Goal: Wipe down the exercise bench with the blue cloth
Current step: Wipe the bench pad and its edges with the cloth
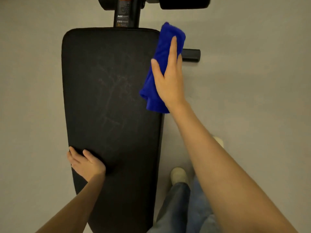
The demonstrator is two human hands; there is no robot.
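The black padded exercise bench runs lengthwise away from me, with faint pale scuff marks on its top. A folded blue cloth lies along the bench's far right edge. My right hand lies flat on the cloth and presses it against that edge, with the index finger straight and the thumb spread out to the left. My left hand holds the near left edge of the bench, thumb on top and fingers curled round the side.
The bench's black post with a label and dark foam rollers stand at the far end. A black handle sticks out to the right. My legs and light shoes stand on the grey floor to the right.
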